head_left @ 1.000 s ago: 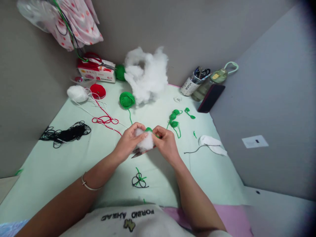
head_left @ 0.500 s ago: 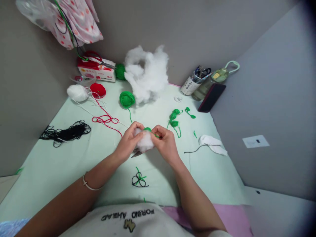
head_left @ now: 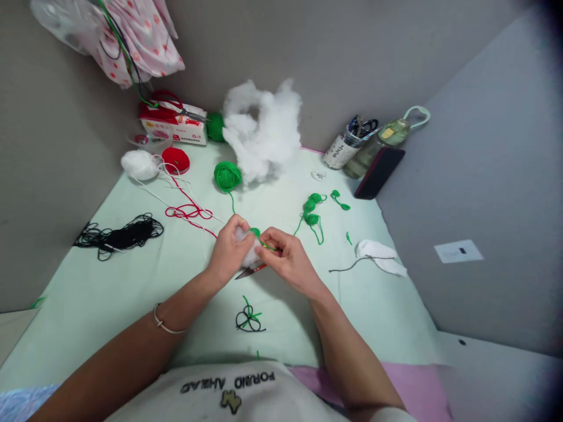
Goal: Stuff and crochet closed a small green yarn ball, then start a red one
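Note:
My left hand [head_left: 229, 249] is closed around a tuft of white stuffing [head_left: 250, 258] and a small green crochet piece [head_left: 254, 232] at its top. My right hand [head_left: 285, 258] pinches green yarn [head_left: 270, 248] at the right side of that piece. A small yellowish bit shows by the right fingertips, too small to name. Under the hands lies a pair of scissors [head_left: 246, 272], its blades pointing left and its orange-red handle partly covered. Right of the hands rest several joined green crochet pieces [head_left: 311, 208], with a strand running toward my right hand.
Behind stand a big heap of stuffing [head_left: 268, 132], a green yarn ball [head_left: 227, 176], red yarn [head_left: 176, 160] and white yarn [head_left: 139, 164]. Black yarn [head_left: 121, 236] lies left. A phone [head_left: 379, 173], bottle [head_left: 360, 159] and pen cup [head_left: 341, 151] stand back right.
Both hands have shifted slightly left with the stuffing. My right fingers have moved over the front of the piece, and more of the scissors' orange-red handle shows.

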`<state>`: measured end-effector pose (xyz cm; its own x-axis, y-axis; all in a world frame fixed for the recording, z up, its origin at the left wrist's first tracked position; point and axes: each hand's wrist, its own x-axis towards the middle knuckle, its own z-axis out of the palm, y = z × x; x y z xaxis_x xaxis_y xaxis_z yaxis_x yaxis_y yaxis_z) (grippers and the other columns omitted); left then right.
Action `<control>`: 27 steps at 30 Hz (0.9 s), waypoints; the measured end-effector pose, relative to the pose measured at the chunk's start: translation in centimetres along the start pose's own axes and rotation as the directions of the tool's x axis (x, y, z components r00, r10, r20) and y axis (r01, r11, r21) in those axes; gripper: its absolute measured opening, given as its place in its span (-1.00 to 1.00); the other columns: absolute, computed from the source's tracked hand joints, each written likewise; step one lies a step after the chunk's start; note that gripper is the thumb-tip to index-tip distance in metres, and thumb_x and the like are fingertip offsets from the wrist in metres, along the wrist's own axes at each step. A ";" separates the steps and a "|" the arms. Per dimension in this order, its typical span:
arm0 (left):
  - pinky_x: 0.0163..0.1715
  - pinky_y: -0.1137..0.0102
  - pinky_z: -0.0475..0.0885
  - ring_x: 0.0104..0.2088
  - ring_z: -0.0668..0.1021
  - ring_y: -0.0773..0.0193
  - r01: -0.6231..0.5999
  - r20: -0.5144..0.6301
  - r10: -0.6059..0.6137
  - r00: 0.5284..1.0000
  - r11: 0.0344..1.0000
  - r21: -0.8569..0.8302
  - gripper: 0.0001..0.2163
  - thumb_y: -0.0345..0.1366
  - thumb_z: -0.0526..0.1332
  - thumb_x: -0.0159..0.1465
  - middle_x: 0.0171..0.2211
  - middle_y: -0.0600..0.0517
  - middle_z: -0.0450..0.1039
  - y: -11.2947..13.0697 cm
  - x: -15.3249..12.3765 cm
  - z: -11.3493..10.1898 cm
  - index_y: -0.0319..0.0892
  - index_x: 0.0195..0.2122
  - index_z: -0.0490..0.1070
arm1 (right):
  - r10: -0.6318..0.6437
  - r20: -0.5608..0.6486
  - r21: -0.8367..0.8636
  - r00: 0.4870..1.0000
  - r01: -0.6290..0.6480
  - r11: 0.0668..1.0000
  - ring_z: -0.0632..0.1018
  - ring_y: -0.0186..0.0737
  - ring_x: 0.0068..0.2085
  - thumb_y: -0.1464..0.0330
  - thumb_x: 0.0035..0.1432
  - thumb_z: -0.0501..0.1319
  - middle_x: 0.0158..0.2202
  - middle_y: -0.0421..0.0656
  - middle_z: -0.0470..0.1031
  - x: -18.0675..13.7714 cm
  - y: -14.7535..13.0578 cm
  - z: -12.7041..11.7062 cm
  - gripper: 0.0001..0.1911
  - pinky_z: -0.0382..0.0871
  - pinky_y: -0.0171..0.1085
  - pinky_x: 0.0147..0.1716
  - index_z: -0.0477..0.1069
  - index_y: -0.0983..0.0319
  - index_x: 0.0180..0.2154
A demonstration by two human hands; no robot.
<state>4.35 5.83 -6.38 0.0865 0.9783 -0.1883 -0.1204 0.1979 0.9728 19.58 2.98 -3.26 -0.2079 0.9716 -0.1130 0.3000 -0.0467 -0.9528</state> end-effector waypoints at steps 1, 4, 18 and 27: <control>-0.56 0.52 0.20 -0.53 0.30 0.41 0.016 0.014 -0.016 1.000 1.000 -0.018 -0.78 -0.33 0.32 0.05 -0.52 0.21 0.23 -0.1 0.0 0.1 -0.11 -0.39 0.24 | 0.001 -0.027 0.006 1.000 -0.001 1.000 0.09 -0.40 -0.49 0.23 0.19 0.23 -0.53 -0.37 0.00 0.1 0.2 0.2 -0.76 -0.04 -0.33 -0.50 0.25 0.18 -0.43; -0.61 0.51 0.21 -0.58 0.33 0.39 0.089 0.101 -0.080 0.992 0.992 -0.088 -0.78 -0.24 0.30 0.12 -0.53 0.21 0.26 0.0 -0.4 0.2 -0.09 -0.32 0.24 | 0.020 -0.139 0.029 0.990 -0.016 0.999 0.08 -0.40 -0.53 0.20 0.15 0.24 -0.60 -0.39 0.03 0.6 0.7 0.5 -0.72 -0.04 -0.32 -0.52 0.25 0.18 -0.48; -0.58 0.51 0.24 -0.57 0.37 0.41 0.095 0.140 -0.080 0.987 0.990 -0.105 -0.73 -0.25 0.41 0.08 -0.52 0.18 0.34 -0.2 0.0 -0.6 -0.14 -0.35 0.30 | 0.004 0.041 0.006 0.999 -0.004 1.000 0.14 -0.39 -0.48 0.30 0.24 0.16 -0.51 -0.37 0.05 -0.3 -0.6 -0.7 -0.88 0.03 -0.33 -0.48 0.31 0.19 -0.34; -0.61 0.53 0.21 -0.57 0.32 0.41 0.105 0.107 -0.088 0.990 0.981 -0.164 -0.79 -0.30 0.31 0.15 -0.52 0.21 0.24 0.0 -0.6 0.3 -0.11 -0.36 0.24 | -0.001 -0.152 -0.066 0.988 -0.009 0.998 0.15 -0.39 -0.52 0.26 0.18 0.22 -0.59 -0.38 0.13 0.4 1.1 0.9 -0.79 0.02 -0.33 -0.49 0.26 0.17 -0.43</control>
<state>4.59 5.27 -6.25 0.2019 0.9449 -0.2579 -0.2716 0.3070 0.9121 18.97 3.16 -4.57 -0.0639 0.9957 -0.0673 0.3625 -0.0397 -0.9311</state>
